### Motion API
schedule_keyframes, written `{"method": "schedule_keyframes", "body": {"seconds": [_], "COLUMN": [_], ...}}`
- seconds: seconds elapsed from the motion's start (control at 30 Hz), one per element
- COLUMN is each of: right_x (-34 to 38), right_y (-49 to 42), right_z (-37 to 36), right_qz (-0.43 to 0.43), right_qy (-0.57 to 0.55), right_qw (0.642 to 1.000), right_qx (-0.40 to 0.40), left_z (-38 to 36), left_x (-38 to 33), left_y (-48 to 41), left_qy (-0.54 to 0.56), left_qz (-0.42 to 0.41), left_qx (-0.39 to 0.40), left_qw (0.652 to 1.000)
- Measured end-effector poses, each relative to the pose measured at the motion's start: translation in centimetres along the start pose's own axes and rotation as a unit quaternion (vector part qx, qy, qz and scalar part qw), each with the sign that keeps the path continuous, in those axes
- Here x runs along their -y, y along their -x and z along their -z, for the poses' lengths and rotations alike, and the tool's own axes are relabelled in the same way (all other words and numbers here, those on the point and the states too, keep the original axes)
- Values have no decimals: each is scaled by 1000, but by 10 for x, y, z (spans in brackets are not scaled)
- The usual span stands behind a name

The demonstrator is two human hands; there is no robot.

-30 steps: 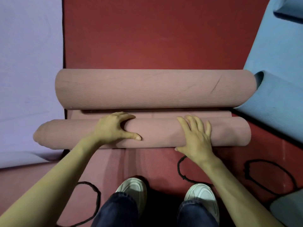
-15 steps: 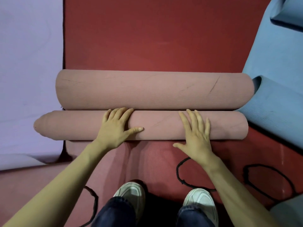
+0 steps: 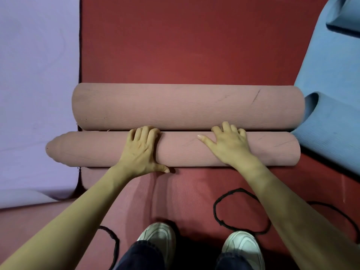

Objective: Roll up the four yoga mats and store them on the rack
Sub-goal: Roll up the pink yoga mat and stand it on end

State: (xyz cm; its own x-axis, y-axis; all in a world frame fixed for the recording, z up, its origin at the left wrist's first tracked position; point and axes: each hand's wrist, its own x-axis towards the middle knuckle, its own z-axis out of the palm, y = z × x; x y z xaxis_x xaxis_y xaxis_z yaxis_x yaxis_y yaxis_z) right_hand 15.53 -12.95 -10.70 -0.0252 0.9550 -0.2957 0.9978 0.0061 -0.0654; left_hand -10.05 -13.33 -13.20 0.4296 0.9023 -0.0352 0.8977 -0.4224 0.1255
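A dusty-pink mat lies wound into two rolls across the floor. The thicker far roll [image 3: 185, 106] and the thinner near roll [image 3: 185, 151] lie side by side, touching along their length. My left hand [image 3: 140, 151] grips the near roll left of its middle, fingers curled over its top into the seam between the rolls, thumb down at its near side. My right hand [image 3: 229, 145] lies over the same roll further right, fingertips hooked into the seam, thumb spread along the top. The near roll's left end sticks out, telescoped.
A red mat [image 3: 185, 45] lies flat beyond the rolls. A lilac mat [image 3: 37, 75] spreads out at the left and a blue mat [image 3: 331, 75], partly curled, at the right. Black cord loops [image 3: 216, 211] lie by my white shoes [image 3: 157, 234].
The near roll has rolled away from me, closing the gap until it touches the far roll. Both hands have moved from flat on it to curling over its top.
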Motion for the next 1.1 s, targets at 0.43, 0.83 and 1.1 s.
{"method": "schedule_keyframes", "body": {"seconds": [0.43, 0.83, 1.1], "right_x": [-11, -13, -13], "right_y": [8, -14, 4], "right_z": [-14, 5, -1], "right_qz": [32, 63, 86], "right_qy": [-123, 24, 11], "right_qw": [988, 998, 996], "right_qx": [-85, -16, -35], "left_z": [12, 24, 25], "left_x": [8, 12, 13], "left_y": [-15, -39, -20], "left_qy": [154, -18, 31], "left_qz": [63, 29, 6], "left_qx": [-68, 92, 51], "left_qw": [984, 995, 998]}}
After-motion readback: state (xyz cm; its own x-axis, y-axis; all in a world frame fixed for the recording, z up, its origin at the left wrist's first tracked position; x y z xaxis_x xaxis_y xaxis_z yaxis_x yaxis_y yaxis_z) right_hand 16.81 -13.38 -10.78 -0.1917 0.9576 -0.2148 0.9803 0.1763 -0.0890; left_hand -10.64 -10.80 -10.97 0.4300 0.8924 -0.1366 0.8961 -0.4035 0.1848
